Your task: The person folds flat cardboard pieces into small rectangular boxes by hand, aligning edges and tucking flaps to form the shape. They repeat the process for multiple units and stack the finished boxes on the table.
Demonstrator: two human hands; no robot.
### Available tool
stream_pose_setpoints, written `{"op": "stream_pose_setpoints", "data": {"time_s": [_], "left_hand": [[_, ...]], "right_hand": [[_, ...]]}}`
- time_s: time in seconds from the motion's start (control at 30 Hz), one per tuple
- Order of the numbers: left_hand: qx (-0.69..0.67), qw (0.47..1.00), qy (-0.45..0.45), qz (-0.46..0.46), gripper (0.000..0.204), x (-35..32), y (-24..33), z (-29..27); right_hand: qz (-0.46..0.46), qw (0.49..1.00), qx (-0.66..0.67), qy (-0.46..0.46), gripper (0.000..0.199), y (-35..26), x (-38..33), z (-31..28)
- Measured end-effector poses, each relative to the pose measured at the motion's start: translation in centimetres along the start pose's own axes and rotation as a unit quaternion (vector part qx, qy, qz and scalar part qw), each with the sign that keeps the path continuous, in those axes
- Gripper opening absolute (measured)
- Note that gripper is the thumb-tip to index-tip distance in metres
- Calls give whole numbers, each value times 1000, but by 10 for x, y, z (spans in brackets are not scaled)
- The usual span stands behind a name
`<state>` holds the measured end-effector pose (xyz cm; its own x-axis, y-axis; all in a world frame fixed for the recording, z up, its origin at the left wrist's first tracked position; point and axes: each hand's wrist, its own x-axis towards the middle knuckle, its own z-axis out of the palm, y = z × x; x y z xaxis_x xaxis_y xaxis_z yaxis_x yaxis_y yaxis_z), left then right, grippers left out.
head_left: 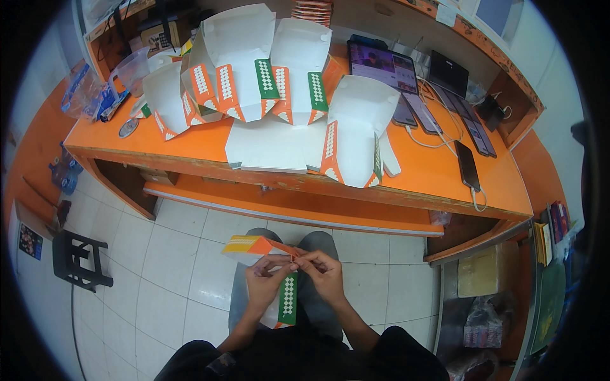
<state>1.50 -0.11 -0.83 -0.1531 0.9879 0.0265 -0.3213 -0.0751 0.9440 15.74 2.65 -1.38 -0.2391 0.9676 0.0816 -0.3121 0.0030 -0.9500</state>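
Note:
Over my lap I hold a part-folded paper food box (pixel 288 300) with green, orange and yellow printed panels. My left hand (pixel 265 274) is closed on its near-left side, thumb toward the top edge. Fingers of my right hand (pixel 323 272) pinch an orange flap at the same edge, close to the left fingertips. On the orange table (pixel 197 149) ahead stand several folded boxes of the same kind, lids up, among them an open box (pixel 356 136) at the front edge. Flat white cardboard (pixel 270 146) lies beside that box.
Phones on cables, including a black phone (pixel 467 166), and a tablet (pixel 381 66) lie on the table's right. A plastic tub (pixel 132 73) and bags sit at its left. A black stool (pixel 81 259) stands on the tiled floor at left. Shelves (pixel 483 270) with packages are at right.

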Motion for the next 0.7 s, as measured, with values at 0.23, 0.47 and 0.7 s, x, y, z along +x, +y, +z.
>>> {"op": "stream_pose_setpoints", "data": {"time_s": [0.23, 0.47, 0.7], "left_hand": [[-52, 997, 50, -13, 17, -1, -3, -2], [-67, 997, -37, -14, 19, -5, -1, 4], [58, 994, -77, -42, 42, 0, 11, 5]], "right_hand": [[33, 999, -30, 13, 15, -4, -5, 1], [47, 995, 85, -31, 35, -4, -1, -3], [37, 999, 22, -27, 47, -1, 1, 0]]}}
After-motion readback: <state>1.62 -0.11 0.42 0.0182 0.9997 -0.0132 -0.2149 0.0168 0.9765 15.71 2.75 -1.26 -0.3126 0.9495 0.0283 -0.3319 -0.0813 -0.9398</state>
